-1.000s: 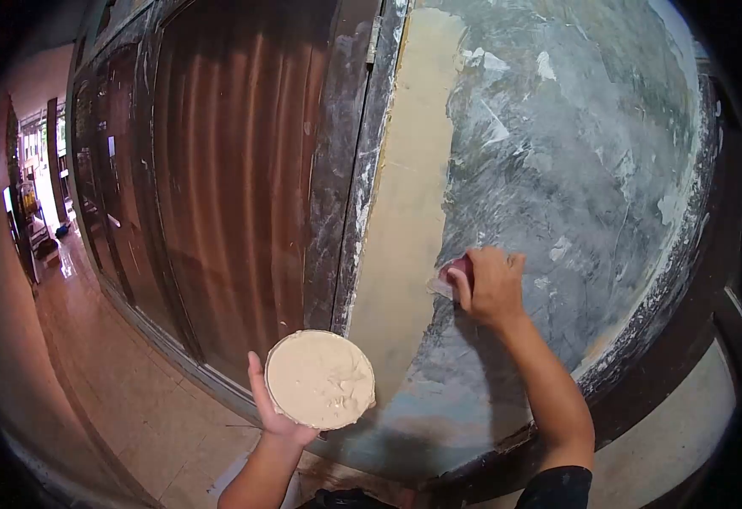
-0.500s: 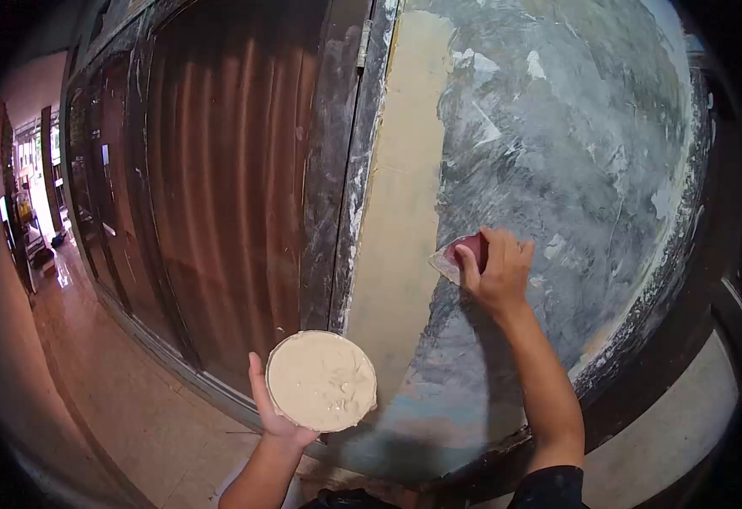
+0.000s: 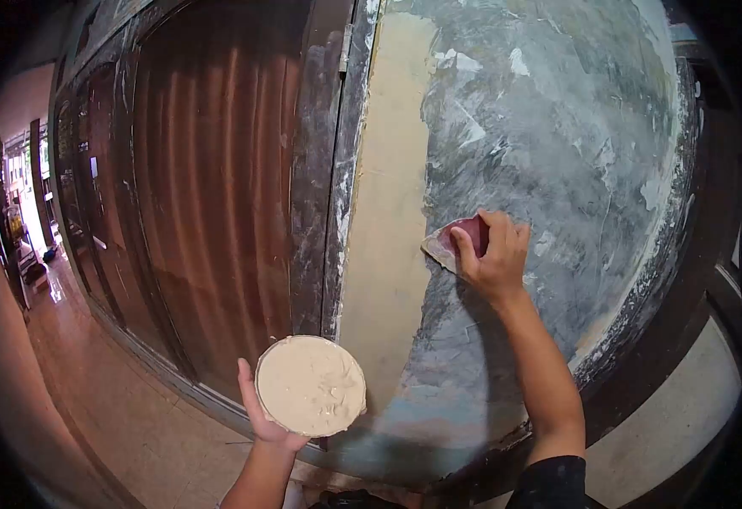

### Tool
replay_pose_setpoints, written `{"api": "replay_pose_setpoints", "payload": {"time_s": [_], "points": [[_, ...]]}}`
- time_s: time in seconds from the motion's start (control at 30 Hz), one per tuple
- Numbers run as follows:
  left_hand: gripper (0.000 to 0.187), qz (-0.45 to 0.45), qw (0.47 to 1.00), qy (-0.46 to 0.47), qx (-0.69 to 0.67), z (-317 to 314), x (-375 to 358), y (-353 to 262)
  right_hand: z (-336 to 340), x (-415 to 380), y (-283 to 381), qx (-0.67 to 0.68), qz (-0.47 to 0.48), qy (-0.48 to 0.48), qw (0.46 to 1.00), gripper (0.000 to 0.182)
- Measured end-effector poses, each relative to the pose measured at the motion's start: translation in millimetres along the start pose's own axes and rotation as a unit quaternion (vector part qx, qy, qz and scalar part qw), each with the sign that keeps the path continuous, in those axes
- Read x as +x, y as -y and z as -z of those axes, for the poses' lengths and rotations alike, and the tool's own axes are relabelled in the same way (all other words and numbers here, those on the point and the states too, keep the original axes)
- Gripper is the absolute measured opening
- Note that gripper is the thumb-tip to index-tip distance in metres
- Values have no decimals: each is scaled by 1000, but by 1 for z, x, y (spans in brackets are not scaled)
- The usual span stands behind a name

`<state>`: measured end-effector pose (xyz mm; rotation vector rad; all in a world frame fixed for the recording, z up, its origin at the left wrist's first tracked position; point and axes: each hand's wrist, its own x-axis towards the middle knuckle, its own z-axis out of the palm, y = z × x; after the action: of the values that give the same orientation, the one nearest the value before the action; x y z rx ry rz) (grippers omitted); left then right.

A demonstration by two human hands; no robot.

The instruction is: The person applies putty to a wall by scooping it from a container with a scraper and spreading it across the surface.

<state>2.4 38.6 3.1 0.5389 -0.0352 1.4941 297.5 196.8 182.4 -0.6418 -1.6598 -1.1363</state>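
Observation:
My left hand [image 3: 267, 422] cups a round tub [image 3: 258, 383] from below, its thumb up along the left side. Thick beige putty [image 3: 303, 386] fills it almost to the rim, lumpy toward the right. On the wall, my right hand [image 3: 502, 263] pinches a dark red putty spreader [image 3: 470, 232], its pale, putty-smeared edge pointing left. That edge lies at the right border of a tall beige putty band [image 3: 388, 178]. Grey, patchy wall surface [image 3: 549, 161] extends to the right of the band. The hand covers part of the spreader.
A dark wooden door frame [image 3: 324, 170] borders the band on the left, with a glazed panel and brown curtain [image 3: 218, 187] beyond. Dark timber [image 3: 642, 365] edges the wall at right. A tiled floor [image 3: 133, 416] runs back toward a bright opening at far left.
The view has shifted slightly, so the wall and tub appear farther left. My right hand and the spreader have moved a little up the wall. Both hands keep their hold.

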Motion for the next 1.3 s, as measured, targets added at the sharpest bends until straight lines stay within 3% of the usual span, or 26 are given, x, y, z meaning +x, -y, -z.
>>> {"api": "replay_pose_setpoints", "payload": {"time_s": [0.03, 0.07, 0.13, 0.17, 0.23, 0.27, 0.33, 0.37, 0.43, 0.47, 0.53, 0.6, 0.67, 0.8, 0.87, 0.93, 1.0, 1.07, 1.1, 1.13, 1.2, 1.3], "points": [[96, 2, 1000, 12, -11, 0, 0, 0, 1, -2, 1, 11, -2, 3, 1000, 35], [96, -6, 1000, -14, -9, 5, 0, 0, 3, -13, 6, 28, 14, 38, 999, 32], [94, -8, 985, -105, -134, 8, 1, -2, 8, -42, 23, 71, 38, 138, 987, 31], [94, -12, 985, -106, -136, 10, 1, -2, 7, -52, 26, 74, 42, 139, 987, 31], [93, -10, 999, -31, 22, 13, -2, -1, 4, -61, 30, 25, 134, 184, 973, 38], [94, -11, 999, -32, 19, 18, 0, -1, 1, -56, 24, 26, 134, 183, 974, 38], [93, -19, 999, -40, 20, 14, 3, 0, -5, -24, 6, 23, 40, 97, 994, 33], [93, -19, 999, -39, 20, 11, 2, 0, -6, -9, -2, 23, 41, 96, 994, 33], [91, 4, 1000, 10, 3, 4, 1, -1, -6, 12, -14, -24, -29, -48, 998, 34], [91, -4, 1000, 0, 20, 10, 2, 1, -4, 10, -13, -24, -29, -49, 998, 34], [92, -22, 998, -37, 46, 19, 2, 1, 2, -1, -7, 26, -20, -20, 999, 36], [93, -24, 998, -41, 43, 25, 0, -1, 7, -31, 11, 97, 25, 95, 990, 35], [94, -25, 997, -47, 53, 23, -1, -3, 9, -58, 26, 67, 108, 225, 966, 34], [95, -31, 997, -70, 16, 20, 1, -3, -6, -45, 17, 26, 99, 178, 979, 34], [95, -25, 998, -60, 16, 17, 0, -1, -8, -15, 6, 0, 2, 26, 1000, 35], [94, -20, 999, -39, 3, 10, -2, -1, -6, 1, -3, -7, -20, -50, 998, 36], [95, -18, 999, -25, 9, 13, -5, -1, -1, -11, 2, -9, -33, -34, 999, 36], [96, -25, 999, -31, 15, 13, -8, -2, 6, -35, 17, 68, 33, 117, 990, 34], [96, -32, 993, -72, -84, 12, -9, -4, 7, -50, 26, 66, 60, 167, 982, 33], [94, -26, 1000, -15, 4, 9, -10, -5, 5, -63, 32, 63, 87, 217, 970, 32], [94, -42, 999, -13, 31, 4, -12, -7, -2, -67, 31, 34, 127, 205, 970, 34], [93, -57, 996, -65, 22, 19, -5, -7, -12, -23, 15, -20, 61, 101, 993, 35]]}}
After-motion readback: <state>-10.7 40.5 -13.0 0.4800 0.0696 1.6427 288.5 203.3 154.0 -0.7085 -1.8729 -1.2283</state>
